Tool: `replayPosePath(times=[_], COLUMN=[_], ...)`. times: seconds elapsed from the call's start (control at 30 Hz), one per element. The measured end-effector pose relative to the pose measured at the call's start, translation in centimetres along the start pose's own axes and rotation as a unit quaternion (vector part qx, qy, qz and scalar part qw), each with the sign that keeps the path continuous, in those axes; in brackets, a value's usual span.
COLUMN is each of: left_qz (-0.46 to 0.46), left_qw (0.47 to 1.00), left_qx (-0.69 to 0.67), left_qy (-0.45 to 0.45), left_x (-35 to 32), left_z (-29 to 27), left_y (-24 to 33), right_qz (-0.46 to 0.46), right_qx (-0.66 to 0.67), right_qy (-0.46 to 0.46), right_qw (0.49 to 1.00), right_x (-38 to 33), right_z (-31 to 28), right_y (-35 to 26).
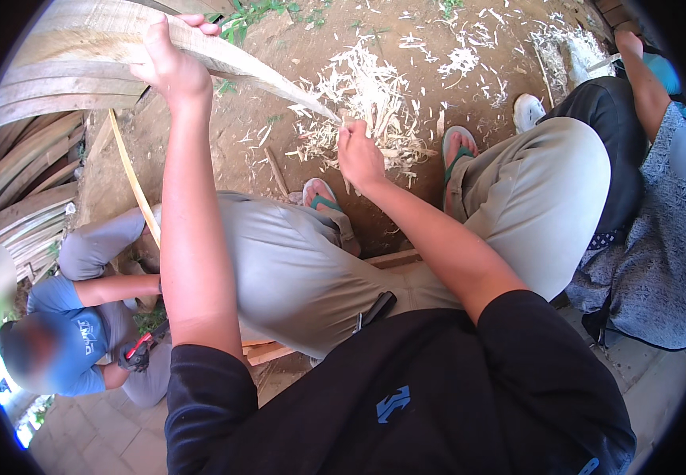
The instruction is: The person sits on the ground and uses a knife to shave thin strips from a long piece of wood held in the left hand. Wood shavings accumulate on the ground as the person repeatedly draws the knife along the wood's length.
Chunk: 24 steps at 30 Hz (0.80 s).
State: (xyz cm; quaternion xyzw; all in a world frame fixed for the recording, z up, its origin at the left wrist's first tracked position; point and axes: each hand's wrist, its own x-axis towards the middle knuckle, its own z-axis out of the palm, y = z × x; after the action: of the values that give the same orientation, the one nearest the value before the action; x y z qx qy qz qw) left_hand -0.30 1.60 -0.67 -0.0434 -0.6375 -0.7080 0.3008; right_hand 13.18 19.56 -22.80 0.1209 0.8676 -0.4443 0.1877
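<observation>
Only the head cam to go on here. A long pale wooden slat (pixel 248 67) runs from the upper left, narrowing to a skinny tip up front, over dirt littered with shavings (pixel 362 91). Left hand (pixel 172 71) has it wrapped partway along, thumb on the near side, fingers curled over the far edge. Right hand (pixel 360 154) is bunched tight at the tip, looks like a pinch; can't tell if a small blade is hidden in that fist. No tool visible in either hand, fwiw.

My read: this is the handling or checking part of shaping the slat, maybe feeling how thin the end is. Next move probably calls for a firm left grip and light right fingers, since a tip that thin could splinter or snap if it's bent hard.
</observation>
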Motion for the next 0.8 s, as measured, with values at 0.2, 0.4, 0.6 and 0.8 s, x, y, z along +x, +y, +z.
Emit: replayPosePath(times=[0.2,0.4,0.6,0.8], left_qz=[0.013,-0.017,-0.021,-0.026], left_qw=[0.997,0.996,0.995,0.993], left_qx=[0.066,0.077,0.081,0.088], left_qy=[0.042,0.042,0.051,0.080], left_x=[-0.6,-0.8,-0.2,0.0], left_z=[1.1,1.3,0.0,0.0], left_y=[0.8,1.1,0.7,0.8], right_qz=[-0.106,-0.034,-0.063,-0.023], right_qx=[0.071,0.204,0.272,0.238], right_qy=[0.015,0.043,-0.001,-0.010], right_qw=[0.992,0.977,0.960,0.971], right_x=[-0.1,2.8,-0.1,0.9], right_z=[1.7,4.3,3.2,3.6], right_y=[-1.9,3.2,-0.7,1.6])
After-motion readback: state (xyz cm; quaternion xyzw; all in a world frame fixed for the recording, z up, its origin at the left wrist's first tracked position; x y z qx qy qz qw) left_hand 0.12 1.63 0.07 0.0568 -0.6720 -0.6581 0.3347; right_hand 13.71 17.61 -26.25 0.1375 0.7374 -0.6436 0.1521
